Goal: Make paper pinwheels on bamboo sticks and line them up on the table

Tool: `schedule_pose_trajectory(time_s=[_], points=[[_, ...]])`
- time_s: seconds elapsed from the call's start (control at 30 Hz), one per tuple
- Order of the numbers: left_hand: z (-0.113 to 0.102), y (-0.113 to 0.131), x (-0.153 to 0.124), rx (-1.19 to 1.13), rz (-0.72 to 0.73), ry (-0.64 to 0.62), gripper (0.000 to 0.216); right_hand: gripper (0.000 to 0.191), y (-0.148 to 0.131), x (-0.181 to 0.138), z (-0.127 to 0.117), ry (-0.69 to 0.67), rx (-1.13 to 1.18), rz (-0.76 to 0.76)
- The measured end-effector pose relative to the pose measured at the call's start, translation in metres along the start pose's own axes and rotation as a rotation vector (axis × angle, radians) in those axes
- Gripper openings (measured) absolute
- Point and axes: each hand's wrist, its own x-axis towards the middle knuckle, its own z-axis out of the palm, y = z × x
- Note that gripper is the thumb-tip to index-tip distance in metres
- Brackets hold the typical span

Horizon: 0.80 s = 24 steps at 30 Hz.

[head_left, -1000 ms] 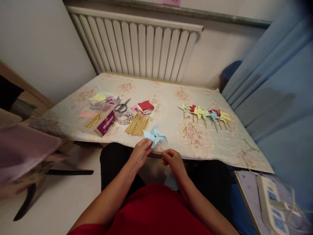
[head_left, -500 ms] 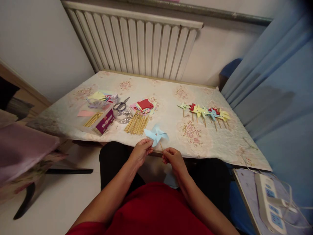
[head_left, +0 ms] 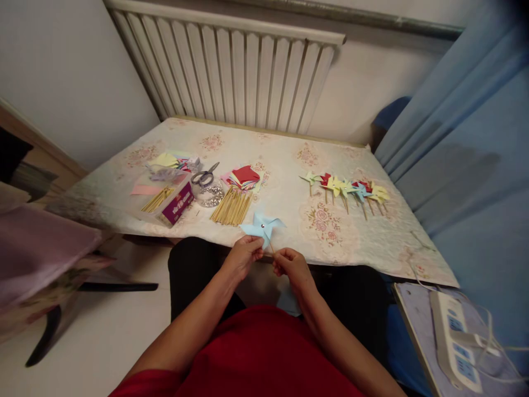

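A light blue paper pinwheel (head_left: 268, 225) with a silvery pin at its centre is held at the table's front edge. My left hand (head_left: 247, 252) is closed, its fingers pinching the lower left blade. Closed around the pinwheel's thin stick is my right hand (head_left: 289, 262), just below the blades. Beyond my left hand lies a bundle of thin wooden sticks (head_left: 231, 208). Behind those rest a stack of coloured paper pieces (head_left: 243, 176) and a round clear dish of shiny pins (head_left: 210, 196). Scissors (head_left: 205, 176) lie against the dish.
On the right of the table (head_left: 281, 154) lies a row of finished pinwheels (head_left: 343, 188). A clear box with a purple label (head_left: 177, 205) holds more sticks at the left, near loose paper (head_left: 165, 160). A power strip (head_left: 454, 342) sits on a stand at lower right.
The blue pinwheel has turned slightly, its blades at a new angle. My left hand has shifted a little to the right along the blades. My right hand stays on the stick.
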Motion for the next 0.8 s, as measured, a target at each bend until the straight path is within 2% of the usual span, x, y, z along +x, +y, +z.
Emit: schedule_pose_trajectory(time_s=[0.43,0.8], points=[[0.0051,-0.0060,-0.0018,0.034,0.022,-0.135,0.028,0.024,0.0035,0.0003,0.0000,-0.019,-0.017,-0.016],[0.0108,-0.0089,-0.0017,0.011,0.027,-0.104,0.029,0.026,0.0021,-0.0003,0.0011,-0.029,-0.021,-0.007]])
